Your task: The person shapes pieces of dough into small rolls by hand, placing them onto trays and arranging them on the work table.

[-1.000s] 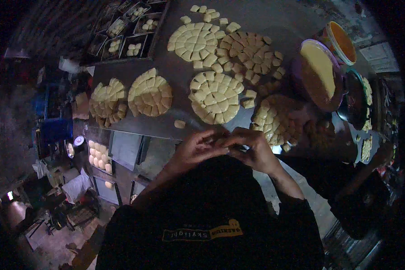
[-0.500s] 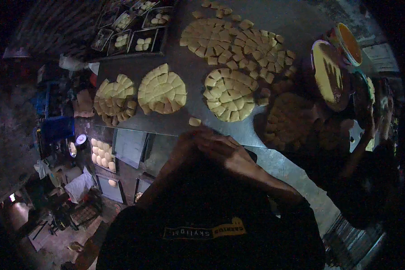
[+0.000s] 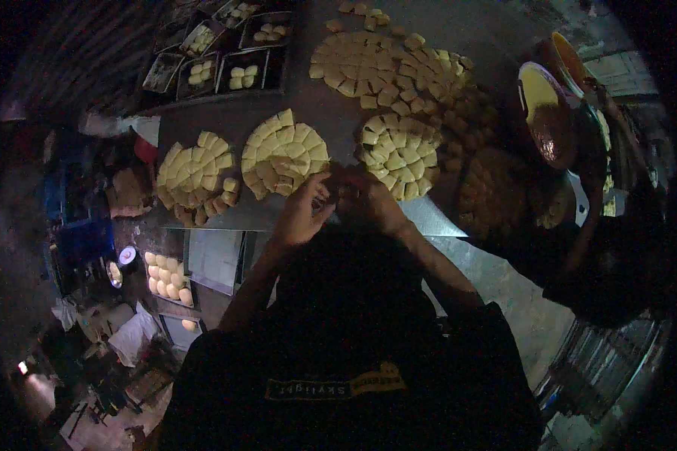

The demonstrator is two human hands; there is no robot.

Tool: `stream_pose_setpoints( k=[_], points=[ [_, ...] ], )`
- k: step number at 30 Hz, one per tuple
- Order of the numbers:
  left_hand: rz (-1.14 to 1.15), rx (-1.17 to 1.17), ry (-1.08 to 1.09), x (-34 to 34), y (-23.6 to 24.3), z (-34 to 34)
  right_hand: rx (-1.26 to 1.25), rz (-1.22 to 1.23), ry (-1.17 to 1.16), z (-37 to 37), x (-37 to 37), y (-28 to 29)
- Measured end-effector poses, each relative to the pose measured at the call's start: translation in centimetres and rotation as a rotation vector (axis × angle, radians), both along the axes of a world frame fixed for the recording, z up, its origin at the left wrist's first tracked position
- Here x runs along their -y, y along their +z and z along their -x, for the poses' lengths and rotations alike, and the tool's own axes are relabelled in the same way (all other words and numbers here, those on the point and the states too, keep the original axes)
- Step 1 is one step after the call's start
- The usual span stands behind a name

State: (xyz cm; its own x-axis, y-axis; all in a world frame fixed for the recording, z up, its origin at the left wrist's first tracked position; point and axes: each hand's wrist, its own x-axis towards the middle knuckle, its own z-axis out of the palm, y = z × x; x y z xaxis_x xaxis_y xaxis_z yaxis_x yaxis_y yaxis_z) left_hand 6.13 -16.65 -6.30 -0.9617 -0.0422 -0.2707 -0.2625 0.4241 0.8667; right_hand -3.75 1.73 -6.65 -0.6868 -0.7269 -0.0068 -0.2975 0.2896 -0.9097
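At the near edge of the metal table [image 3: 254,219], my left hand [image 3: 305,212] has its fingers curled in, the thumb close to the fingertips. Whatever they pinch is too dark to name. My right hand [image 3: 372,199] is beside it in deep shadow, its fingers hardly visible. Just beyond my left hand lies a round of dough cut into pieces [image 3: 286,150]. Another cut dough round [image 3: 400,154] is next to my right hand. Farther left sits a third cut dough round [image 3: 195,171], with loose pieces at its near side.
Spread-out dough pieces [image 3: 361,64] cover the table's far part. A divided dark tray [image 3: 252,59] holding dough balls stands far left. At right are a tub [image 3: 545,113] and another person's arm [image 3: 590,218]. Below the table, a tray holds rounded dough pieces [image 3: 167,278].
My hands have come apart slightly and reached farther over the table. The single dough piece before them no longer shows. At right, the other person's arm has shifted.
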Motion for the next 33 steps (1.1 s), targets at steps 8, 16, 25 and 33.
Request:
stream_pose_setpoints(
  k=[8,16,25,33],
  points=[
    [0.317,-0.367,-0.235,-1.9,-6.6,0.0,-0.074,-0.086,-0.278,1.4,-5.0,0.6],
    [0.328,-0.343,-0.351,-3.5,1.7,3.9,-0.541,-0.443,-0.525,8.0,-15.6,-3.1],
    [-0.826,0.033,0.133,-13.4,6.4,6.2,0.180,0.296,-0.595,1.8,-14.0,7.2],
    [-0.880,-0.110,0.405,-20.3,7.7,8.4,-0.287,0.084,-0.472,1.7,-17.4,13.0]
  ],
)
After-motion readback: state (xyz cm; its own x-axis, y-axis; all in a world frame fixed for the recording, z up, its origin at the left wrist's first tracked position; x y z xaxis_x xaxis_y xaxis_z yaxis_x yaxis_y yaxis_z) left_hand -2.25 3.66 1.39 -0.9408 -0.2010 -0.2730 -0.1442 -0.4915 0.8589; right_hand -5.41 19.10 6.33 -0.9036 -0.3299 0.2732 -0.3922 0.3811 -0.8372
